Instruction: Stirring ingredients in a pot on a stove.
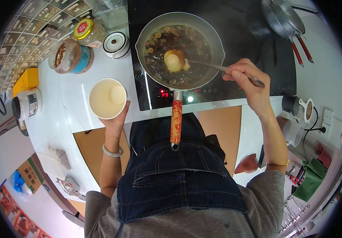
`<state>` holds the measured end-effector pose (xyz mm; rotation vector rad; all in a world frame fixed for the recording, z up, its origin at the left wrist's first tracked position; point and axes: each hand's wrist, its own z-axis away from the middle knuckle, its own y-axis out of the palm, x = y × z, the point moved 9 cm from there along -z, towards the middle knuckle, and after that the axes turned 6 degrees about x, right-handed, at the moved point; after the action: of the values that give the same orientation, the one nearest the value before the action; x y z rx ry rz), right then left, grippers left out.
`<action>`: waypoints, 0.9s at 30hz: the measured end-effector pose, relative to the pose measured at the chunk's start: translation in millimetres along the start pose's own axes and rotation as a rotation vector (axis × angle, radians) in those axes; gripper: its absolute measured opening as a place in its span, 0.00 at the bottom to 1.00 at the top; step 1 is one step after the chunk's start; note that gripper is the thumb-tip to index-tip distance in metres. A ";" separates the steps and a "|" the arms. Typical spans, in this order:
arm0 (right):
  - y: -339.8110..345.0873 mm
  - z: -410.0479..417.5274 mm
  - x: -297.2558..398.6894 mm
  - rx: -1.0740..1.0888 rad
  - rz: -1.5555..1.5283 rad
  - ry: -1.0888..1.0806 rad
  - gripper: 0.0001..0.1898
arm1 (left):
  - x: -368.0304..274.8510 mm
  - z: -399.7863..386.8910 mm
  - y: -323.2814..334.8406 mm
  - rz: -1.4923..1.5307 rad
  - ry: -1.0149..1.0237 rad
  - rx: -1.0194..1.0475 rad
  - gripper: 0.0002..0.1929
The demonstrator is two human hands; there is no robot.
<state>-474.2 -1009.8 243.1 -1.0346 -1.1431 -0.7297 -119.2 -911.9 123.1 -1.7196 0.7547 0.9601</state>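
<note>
My left hand (116, 123) grips a white cup (98, 95) at the counter's front edge. A pale rounded form shows inside it; I cannot tell whether it is the cup's bottom or contents. Between the fingers of my right hand (249, 78) is the handle of a metal spoon (209, 64). The spoon's far end reaches into a saucepan (217, 56), beside a smooth, pale, egg-like lump (173, 63). Dark broth (162, 41) with small slices surrounds the lump. The pan's worn red-and-wood handle (176, 122) points towards me, touched by neither hand.
The pan stands on a black induction hob (239, 44) with lit red digits. Left of it are a lidded white enamel pot (115, 44), a gold-lidded jar (89, 32) and an open jar (70, 56). Red-handled pans (284, 17) stand at the back right, near a wall socket (327, 119).
</note>
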 end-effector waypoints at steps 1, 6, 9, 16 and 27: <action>0.3 0.2 0.7 0.002 -0.001 -0.012 0.06 | -1.3 -0.6 0.2 0.014 0.007 -0.003 0.33; 1.3 2.3 5.8 0.023 0.050 -0.068 0.06 | -2.2 -4.3 4.9 0.023 0.002 0.010 0.32; 1.3 3.2 13.2 0.042 0.119 -0.096 0.06 | 5.6 -5.6 10.0 0.127 0.002 0.018 0.32; -2.2 6.4 21.1 0.034 0.177 -0.083 0.06 | 15.4 -6.6 17.2 -0.067 0.058 0.063 0.44; 17.9 2.9 17.2 0.191 0.269 -0.115 0.06 | 13.3 -9.6 19.6 -0.078 0.034 0.085 0.45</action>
<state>-454.6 -999.8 254.8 -1.0521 -1.1209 -0.3455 -126.5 -927.9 104.6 -1.6822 0.7349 0.8362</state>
